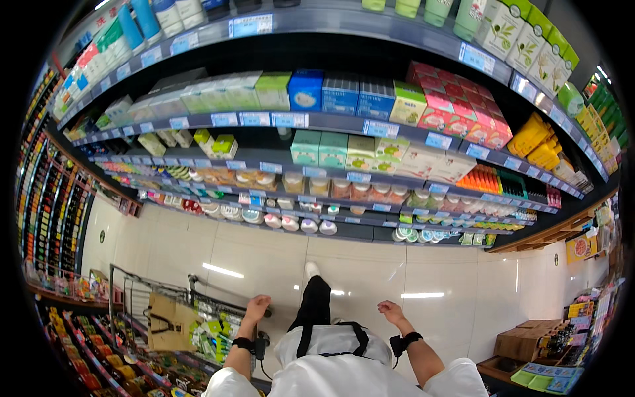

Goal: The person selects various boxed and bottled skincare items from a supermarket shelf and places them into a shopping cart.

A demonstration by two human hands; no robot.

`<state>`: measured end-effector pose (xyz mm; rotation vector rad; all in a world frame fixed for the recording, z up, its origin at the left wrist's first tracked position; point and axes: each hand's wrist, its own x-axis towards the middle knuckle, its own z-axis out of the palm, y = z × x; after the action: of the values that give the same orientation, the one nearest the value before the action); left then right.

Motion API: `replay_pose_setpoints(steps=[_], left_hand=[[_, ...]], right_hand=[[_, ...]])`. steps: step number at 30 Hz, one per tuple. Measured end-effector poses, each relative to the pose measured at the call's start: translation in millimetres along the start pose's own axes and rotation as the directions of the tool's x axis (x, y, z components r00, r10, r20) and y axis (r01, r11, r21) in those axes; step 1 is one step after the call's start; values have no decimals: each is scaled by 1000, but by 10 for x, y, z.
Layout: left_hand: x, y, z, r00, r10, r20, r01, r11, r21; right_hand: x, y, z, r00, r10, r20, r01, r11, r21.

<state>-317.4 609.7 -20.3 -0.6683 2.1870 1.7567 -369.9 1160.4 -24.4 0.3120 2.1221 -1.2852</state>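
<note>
My left hand [257, 307] hangs empty over the floor, its fingers loosely bent. Close to its left stands a metal wire shopping cart [149, 284], touched by neither hand as far as I can see. Inside the cart lie a brown paper bag [166, 337] with dark handles and a heap of green-and-white packets [214, 333]. On the other side of my body, my right hand [392, 311] is also empty, with its fingers half curled. Each wrist wears a black strap with a small device. One foot in a white shoe [312, 269] is forward on the tiles.
Ahead curves a long store shelf [342, 116] with boxes, jars and bottles, price tags along its edges. Bottle-filled shelves [54, 198] rise at far left; more goods [99, 357] stand behind the cart. At right are a wooden display [528, 340] and green trays [540, 382].
</note>
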Motion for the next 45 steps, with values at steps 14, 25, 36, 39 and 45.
replay_pose_setpoints(steps=[14, 25, 36, 39, 45], left_hand=[[1856, 4360, 357, 548, 836, -26, -773, 518, 366], [2562, 4646, 415, 488, 873, 24, -807, 440, 395], [2525, 4596, 367, 475, 865, 158, -849, 404, 339], [2504, 4659, 286, 459, 849, 263, -865, 360, 349], [2547, 4723, 168, 515, 769, 380, -838, 357, 413]], right_hand=[[1137, -1444, -242, 970, -168, -177, 172, 985, 7], [1271, -2689, -113, 941, -306, -147, 260, 929, -264], [1377, -2813, -231, 942, -313, -122, 264, 915, -306], [1402, -2817, -225, 941, -313, -129, 266, 920, -287], [1402, -2837, -190, 939, -313, -143, 262, 919, -294]])
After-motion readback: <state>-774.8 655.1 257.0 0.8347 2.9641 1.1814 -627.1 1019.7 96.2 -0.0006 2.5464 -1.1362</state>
